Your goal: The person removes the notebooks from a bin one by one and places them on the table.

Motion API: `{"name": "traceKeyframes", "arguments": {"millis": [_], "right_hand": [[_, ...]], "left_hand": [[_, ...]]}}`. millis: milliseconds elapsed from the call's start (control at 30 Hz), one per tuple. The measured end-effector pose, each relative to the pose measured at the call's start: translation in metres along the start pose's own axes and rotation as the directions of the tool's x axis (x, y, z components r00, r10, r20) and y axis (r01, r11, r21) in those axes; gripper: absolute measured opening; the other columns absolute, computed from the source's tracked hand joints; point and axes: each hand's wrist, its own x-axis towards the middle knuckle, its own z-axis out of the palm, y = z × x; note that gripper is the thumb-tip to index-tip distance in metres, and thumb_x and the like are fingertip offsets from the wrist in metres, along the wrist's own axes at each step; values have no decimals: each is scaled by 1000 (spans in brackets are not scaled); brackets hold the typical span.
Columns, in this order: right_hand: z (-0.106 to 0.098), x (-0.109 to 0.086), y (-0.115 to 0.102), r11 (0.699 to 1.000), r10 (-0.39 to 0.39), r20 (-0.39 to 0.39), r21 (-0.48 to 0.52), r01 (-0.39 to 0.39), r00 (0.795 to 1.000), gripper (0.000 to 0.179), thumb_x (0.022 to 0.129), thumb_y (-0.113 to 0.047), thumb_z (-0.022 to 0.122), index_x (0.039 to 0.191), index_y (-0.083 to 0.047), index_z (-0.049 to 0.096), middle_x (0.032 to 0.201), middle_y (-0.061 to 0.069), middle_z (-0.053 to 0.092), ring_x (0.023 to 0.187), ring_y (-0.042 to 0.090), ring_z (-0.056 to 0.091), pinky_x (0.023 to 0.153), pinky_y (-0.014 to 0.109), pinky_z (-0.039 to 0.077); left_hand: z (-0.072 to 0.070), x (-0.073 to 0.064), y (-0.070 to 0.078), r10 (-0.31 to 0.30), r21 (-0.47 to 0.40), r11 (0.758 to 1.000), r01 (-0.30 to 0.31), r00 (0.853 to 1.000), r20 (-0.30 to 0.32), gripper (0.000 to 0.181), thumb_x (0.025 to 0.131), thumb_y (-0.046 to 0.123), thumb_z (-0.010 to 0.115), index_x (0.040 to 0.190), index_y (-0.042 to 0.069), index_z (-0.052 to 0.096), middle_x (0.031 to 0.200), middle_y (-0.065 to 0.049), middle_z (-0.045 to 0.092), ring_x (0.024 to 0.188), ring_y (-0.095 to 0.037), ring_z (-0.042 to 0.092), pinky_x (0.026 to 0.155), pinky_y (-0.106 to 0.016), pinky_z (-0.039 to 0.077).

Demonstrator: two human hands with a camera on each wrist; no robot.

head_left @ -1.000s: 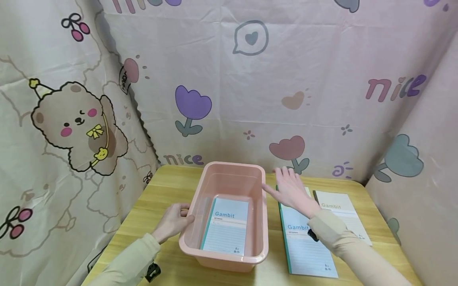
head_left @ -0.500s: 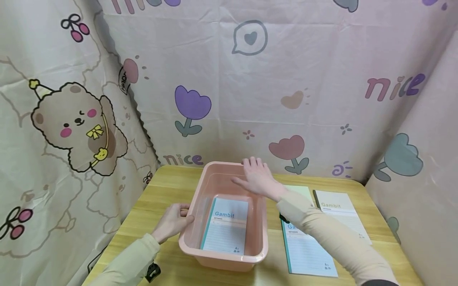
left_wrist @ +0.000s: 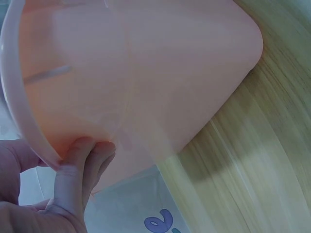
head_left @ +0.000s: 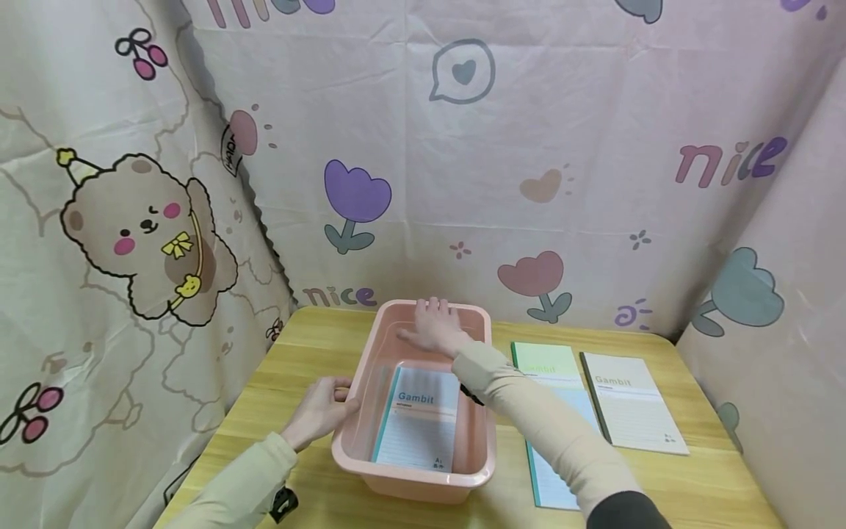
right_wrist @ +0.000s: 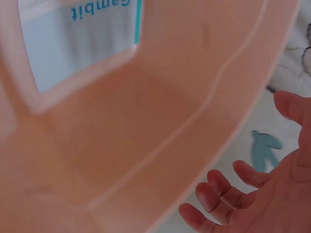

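Observation:
A pink plastic basin (head_left: pixel 413 472) stands on the table, with a pale blue "Gambit" notebook (head_left: pixel 418 422) lying flat on its floor. My left hand (head_left: pixel 320 411) grips the basin's left rim; the left wrist view shows the fingers (left_wrist: pixel 73 170) against the outer wall and the thumb on the other side of the rim. Over the far end of the basin is my right hand (head_left: pixel 436 328), its fingertips at the far rim. In the right wrist view its fingers (right_wrist: pixel 214 196) are loosely bent and spread, with nothing between them.
Right of the basin, a green-topped notebook (head_left: pixel 545 356) and a blue notebook (head_left: pixel 551 481) overlap, partly hidden by my right sleeve. A white notebook (head_left: pixel 637 404) with a dark spine lies beside them. Printed curtains (head_left: pixel 410 184) hang behind the wooden table (head_left: pixel 317 330).
My right hand has moved left, from above the notebooks on the right, across the basin's right rim to its far rim. My left hand keeps its grip, and the basin has stayed put.

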Motion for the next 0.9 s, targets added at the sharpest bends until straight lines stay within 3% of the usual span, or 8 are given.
{"name": "traceKeyframes", "arguments": {"millis": [233, 533, 900], "right_hand": [[37, 16, -7, 994, 91, 34, 56, -92, 995, 86, 92, -61, 58, 147, 2, 39, 148, 26, 46, 135, 41, 46, 113, 57, 42], [82, 25, -8, 993, 115, 47, 27, -117, 992, 84, 92, -64, 56, 144, 2, 44, 143, 24, 51, 132, 39, 48, 111, 54, 44], [126, 29, 3, 982, 150, 79, 108, -158, 986, 85, 86, -56, 71, 144, 1, 44, 145, 24, 49, 135, 40, 46, 116, 57, 39]], "left_hand": [[0, 0, -1, -7, -11, 1000, 7, 1000, -1, 41, 89, 0, 63, 127, -14, 59, 112, -31, 72, 97, -37, 75, 79, -43, 64], [1, 0, -1, -9, -31, 999, 9, 1000, -7, 41, 87, -1, 62, 126, -13, 61, 110, -29, 73, 95, -35, 75, 78, -42, 64], [1, -1, 0, -8, -40, 999, 7, 1000, -12, 41, 87, -2, 63, 126, -14, 60, 111, -31, 72, 95, -35, 75, 77, -42, 65]]}}
